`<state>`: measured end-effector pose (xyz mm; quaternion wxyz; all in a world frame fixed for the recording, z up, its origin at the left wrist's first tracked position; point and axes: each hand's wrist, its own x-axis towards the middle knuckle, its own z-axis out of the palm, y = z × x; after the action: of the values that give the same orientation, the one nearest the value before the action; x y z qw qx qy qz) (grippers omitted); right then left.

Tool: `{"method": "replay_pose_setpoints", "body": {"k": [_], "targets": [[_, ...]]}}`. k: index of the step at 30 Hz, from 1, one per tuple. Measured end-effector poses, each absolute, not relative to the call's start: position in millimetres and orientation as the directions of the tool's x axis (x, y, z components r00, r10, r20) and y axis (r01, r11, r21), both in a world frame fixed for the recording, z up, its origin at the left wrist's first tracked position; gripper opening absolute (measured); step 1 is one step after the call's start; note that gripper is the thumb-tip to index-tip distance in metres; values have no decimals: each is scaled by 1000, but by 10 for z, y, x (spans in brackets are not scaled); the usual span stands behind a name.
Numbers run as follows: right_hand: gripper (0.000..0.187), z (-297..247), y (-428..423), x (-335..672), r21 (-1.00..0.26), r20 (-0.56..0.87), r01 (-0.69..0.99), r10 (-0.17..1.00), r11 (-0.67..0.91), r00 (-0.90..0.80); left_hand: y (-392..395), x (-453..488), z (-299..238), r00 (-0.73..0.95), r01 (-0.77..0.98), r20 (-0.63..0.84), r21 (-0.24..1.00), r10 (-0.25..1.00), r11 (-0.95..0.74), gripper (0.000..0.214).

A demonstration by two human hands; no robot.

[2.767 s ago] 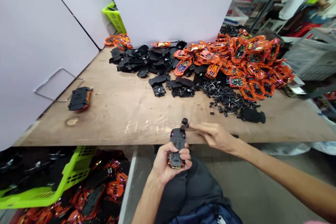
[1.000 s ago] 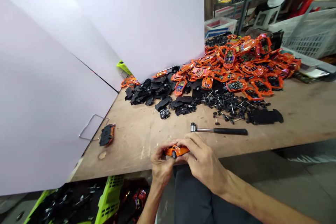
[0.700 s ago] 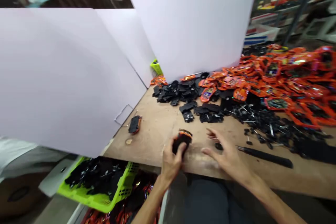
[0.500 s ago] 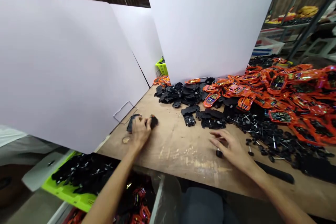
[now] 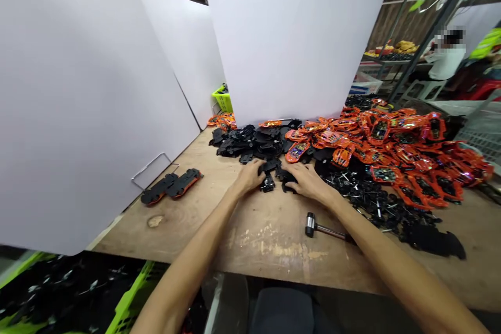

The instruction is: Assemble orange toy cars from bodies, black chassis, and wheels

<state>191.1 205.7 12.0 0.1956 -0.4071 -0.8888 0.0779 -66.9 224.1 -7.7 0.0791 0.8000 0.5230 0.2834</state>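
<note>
Both my hands reach to the loose black chassis parts (image 5: pixel 270 169) in the middle of the wooden table (image 5: pixel 258 240). My left hand (image 5: pixel 250 177) has its fingers curled on one black chassis part. My right hand (image 5: pixel 307 181) bends its fingers over another black part (image 5: pixel 287 187) just beside it. A small hammer (image 5: pixel 313 224) lies on the table under my right forearm. Two assembled toy cars (image 5: pixel 172 187), upside down, lie end to end at the left by a wire stand.
A heap of orange car shells (image 5: pixel 391 138) fills the right back, black chassis (image 5: pixel 238 141) are heaped at the middle back, and wheels on axles (image 5: pixel 364 193) lie between. White partition boards (image 5: pixel 90 104) stand left and behind. Green baskets (image 5: pixel 129 302) sit below the table. A person (image 5: pixel 446 57) sits far right.
My left hand set the finished car beside the other one at the left, then moved right to the black parts. My right hand moved forward off the hammer.
</note>
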Motion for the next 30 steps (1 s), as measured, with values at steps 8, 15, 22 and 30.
{"method": "replay_pose_setpoints", "body": {"k": [8,15,22,30], "targets": [[24,364,1678,3505,-515,408,764,895,390,-182,2331,-789,213,-77,659,466,687,881,-306,14],[22,160,1605,3476,-807,232,545,971,227,-60,1425,-780,521,-283,229,99,973,954,-33,39],[37,179,1555,3854,-970,23,243,1000,26,-15,337,-313,133,73,-254,-451,854,890,454,54],[38,261,1648,3948,-984,-169,53,986,-167,-19,373,-168,56,54,-313,-438,846,897,432,49]]}}
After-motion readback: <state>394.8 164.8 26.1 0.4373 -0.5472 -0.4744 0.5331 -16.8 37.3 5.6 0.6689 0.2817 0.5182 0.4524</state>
